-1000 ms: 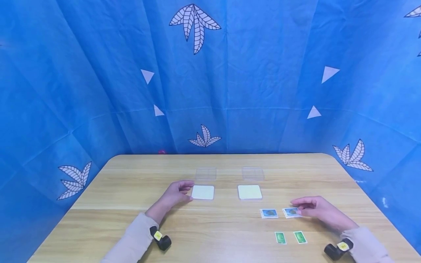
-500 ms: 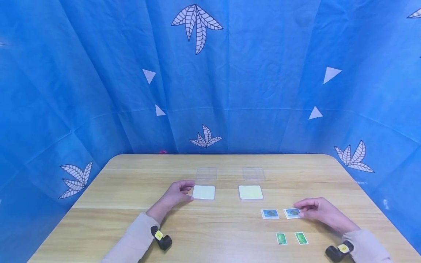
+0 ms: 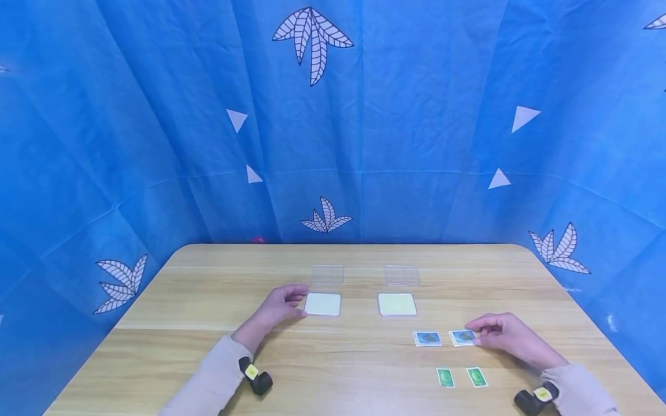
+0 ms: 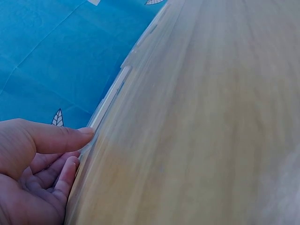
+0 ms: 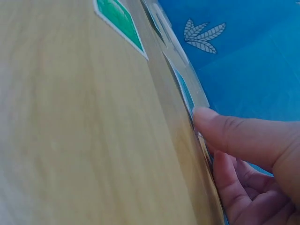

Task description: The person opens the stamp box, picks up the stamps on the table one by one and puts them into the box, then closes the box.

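1. Lower left of the frame: a light sleeve (image 3: 205, 378) with a black wrist camera (image 3: 256, 377) strapped on, lying over the wood-look worktop (image 3: 343, 370).
2. Then the left hand (image 3: 277, 305), left of centre. Its grip is pinching the left end of the left white panel (image 3: 322, 304), thumb at the near corner, fingers by the far one.
3. That panel has a see-through rim and lies flat just below the frame's centre. Right above it in the frame sits the left clear plate (image 3: 327, 274).
4. A bit right, same setup: right white panel (image 3: 398, 304) (kinda yellowish), right clear plate (image 3: 402, 275) above it.
5. Lower right has the left blue card (image 3: 428, 338), then the left green card (image 3: 446, 378) below it.
6. Next is the right blue card (image 3: 460, 337), flat-ish, with the right green card (image 3: 476, 377) below.
7. Last, the right hand (image 3: 504, 335): its grip pinches that blue card's right end, thumb on the near side.
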### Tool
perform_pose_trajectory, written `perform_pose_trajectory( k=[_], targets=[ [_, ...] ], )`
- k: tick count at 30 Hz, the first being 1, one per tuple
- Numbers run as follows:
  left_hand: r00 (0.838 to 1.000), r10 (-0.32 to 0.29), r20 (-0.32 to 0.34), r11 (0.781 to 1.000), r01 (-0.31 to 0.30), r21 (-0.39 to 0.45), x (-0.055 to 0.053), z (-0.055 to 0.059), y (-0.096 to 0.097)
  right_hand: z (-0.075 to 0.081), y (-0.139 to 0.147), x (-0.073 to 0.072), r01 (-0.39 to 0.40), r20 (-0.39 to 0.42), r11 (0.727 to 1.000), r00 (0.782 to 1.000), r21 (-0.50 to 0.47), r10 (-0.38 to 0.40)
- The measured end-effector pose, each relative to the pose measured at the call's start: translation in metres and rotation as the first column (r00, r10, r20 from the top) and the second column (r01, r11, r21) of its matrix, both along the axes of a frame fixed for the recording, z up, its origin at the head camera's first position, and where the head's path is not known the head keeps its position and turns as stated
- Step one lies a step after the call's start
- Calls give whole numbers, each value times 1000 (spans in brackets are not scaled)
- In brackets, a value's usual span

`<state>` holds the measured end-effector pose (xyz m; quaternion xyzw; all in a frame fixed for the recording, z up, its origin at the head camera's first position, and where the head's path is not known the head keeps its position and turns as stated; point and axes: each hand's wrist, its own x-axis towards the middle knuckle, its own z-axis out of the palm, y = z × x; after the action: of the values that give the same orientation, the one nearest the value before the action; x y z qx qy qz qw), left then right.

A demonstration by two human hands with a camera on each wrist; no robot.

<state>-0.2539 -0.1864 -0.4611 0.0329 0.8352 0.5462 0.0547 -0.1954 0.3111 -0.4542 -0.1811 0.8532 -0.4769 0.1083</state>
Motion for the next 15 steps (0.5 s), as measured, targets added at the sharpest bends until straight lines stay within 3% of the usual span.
perform_pose_trajectory(
  k=[15],
  targets=[
    [1000,0,-1,1000,0,-10,-1,-2,0,0,-3,-1,11,-28,999,1000,44,-10]
  ],
)
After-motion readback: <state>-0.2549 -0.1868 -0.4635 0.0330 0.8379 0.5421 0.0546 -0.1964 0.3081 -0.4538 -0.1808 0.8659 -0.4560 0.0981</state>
